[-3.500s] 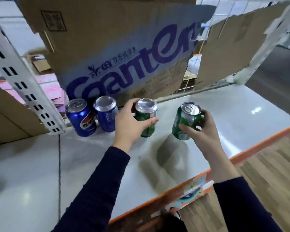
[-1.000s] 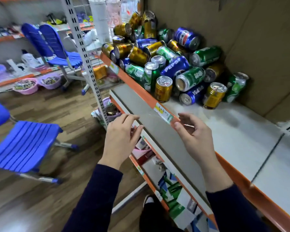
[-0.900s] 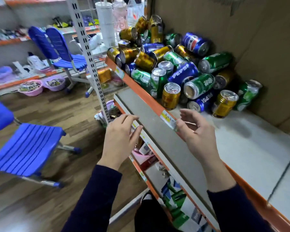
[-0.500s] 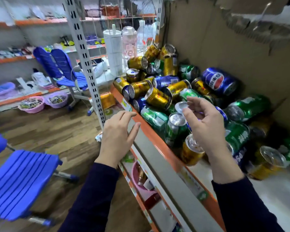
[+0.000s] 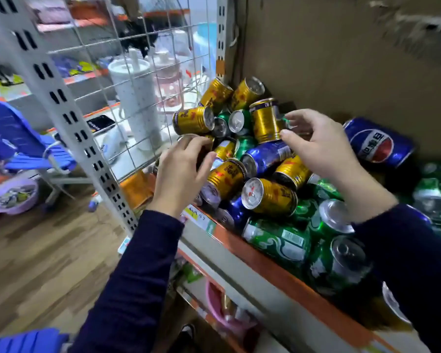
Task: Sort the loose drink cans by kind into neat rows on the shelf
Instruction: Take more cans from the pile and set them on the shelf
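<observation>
On the jumbled heap of aluminium drink cans (image 5: 273, 200), the left hand (image 5: 182, 171) curls round a half-hidden gold can (image 5: 189, 137). The right hand (image 5: 323, 151), fingers wide, brackets an upright gold can (image 5: 265, 121), likely pairing one kind.

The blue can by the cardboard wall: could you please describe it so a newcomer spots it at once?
Find the brown cardboard wall behind the can pile. Near it, right of the right hand, a blue can lies on its side. Unlike other blue cans, it shows a full red-white-blue roundel.
</observation>
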Available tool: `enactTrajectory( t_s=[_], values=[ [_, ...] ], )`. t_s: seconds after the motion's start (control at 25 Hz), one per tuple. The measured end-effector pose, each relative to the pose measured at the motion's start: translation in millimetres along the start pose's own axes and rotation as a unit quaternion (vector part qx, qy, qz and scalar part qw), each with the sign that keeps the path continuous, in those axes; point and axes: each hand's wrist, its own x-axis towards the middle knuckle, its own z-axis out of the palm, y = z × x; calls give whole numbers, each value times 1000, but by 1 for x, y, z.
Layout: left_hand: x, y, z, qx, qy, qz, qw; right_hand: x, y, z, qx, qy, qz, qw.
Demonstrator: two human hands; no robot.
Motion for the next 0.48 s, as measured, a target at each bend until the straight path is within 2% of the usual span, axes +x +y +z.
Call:
enactTrajectory(
  t_s=[0.28,0.48],
  values=[
    [74,-81,12,-43,-78,75,993,57,4,59,-146,-17,169,975],
    [102,-102,24,-81,-72,95,990,85,10,93,-183,63,212,958]
  ],
)
